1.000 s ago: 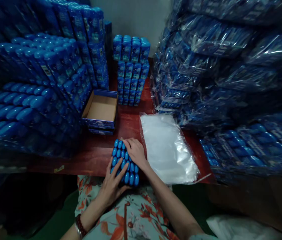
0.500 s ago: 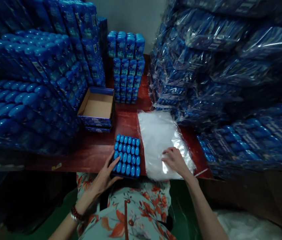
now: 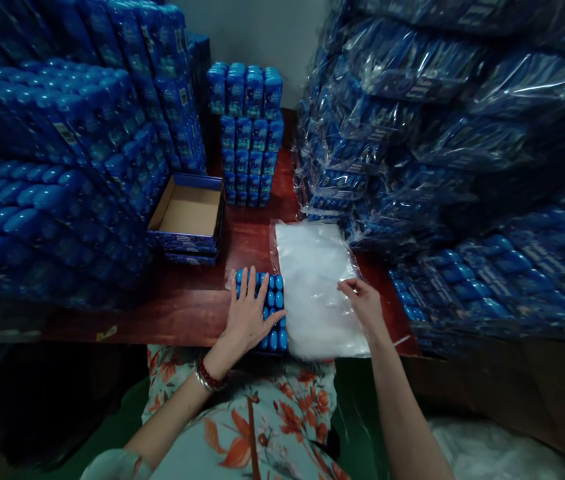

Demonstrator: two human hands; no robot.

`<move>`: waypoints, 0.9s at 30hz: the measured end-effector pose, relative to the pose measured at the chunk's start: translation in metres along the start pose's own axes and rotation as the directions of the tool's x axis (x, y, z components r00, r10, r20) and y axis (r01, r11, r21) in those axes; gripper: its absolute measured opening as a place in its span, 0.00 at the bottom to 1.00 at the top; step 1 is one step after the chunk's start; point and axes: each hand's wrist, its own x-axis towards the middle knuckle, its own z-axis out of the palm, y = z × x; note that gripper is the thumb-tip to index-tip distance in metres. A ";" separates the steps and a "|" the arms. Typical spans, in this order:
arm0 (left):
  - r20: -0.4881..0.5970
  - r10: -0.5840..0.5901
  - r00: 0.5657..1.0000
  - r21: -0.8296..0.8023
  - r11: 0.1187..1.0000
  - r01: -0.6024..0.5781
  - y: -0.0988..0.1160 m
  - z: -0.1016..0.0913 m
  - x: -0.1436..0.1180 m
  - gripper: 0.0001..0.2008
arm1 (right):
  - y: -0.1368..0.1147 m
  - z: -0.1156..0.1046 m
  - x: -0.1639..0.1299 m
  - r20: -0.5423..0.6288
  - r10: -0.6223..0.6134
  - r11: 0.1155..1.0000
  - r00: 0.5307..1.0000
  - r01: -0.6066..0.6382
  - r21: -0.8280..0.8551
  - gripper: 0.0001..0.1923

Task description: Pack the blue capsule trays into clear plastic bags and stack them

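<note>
My left hand (image 3: pixel 249 312) lies flat with fingers spread on top of a tray-like block of small blue capped containers (image 3: pixel 276 300), covering most of its left side. The block stands at the table's front edge. To its right lies a stack of clear plastic bags (image 3: pixel 312 293), flat on the table. Over the right side of that stack, my right hand (image 3: pixel 366 308) has its thumb and fingertips pinched together on the edge of a plastic bag.
Open cardboard trays (image 3: pixel 189 210) are stacked on the red-brown table (image 3: pixel 182 300). Blue container packs rise in tall piles at left (image 3: pixel 62 153) and in a narrower pile (image 3: pixel 246 133) at the back. Film-wrapped packs (image 3: pixel 392 113) tower on the right.
My left hand has moved from the block's left side onto its top, fingers spread. My right hand has shifted slightly right and up, closing on a plastic bag's edge.
</note>
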 end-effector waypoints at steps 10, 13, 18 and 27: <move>-0.013 0.050 0.999 0.034 0.998 -0.050 -0.020 0.000 -0.018 0.34 | -0.070 0.017 0.009 0.208 0.102 0.930 0.973 -0.167 0.328 0.15; -0.093 0.055 0.994 0.056 0.997 -0.050 -0.023 -0.009 -0.024 0.41 | -0.082 0.036 0.001 0.251 -0.079 0.984 0.965 0.034 0.178 0.13; -0.336 0.304 0.892 0.180 0.950 -0.256 -0.002 -0.043 0.004 0.37 | -0.106 0.058 -0.008 0.491 -0.248 0.912 0.835 0.372 -0.174 0.12; 0.067 0.490 0.869 -0.069 0.871 -0.486 -0.004 -0.066 0.069 0.10 | -0.131 0.033 -0.045 0.570 -0.416 0.625 0.708 0.678 -0.387 0.24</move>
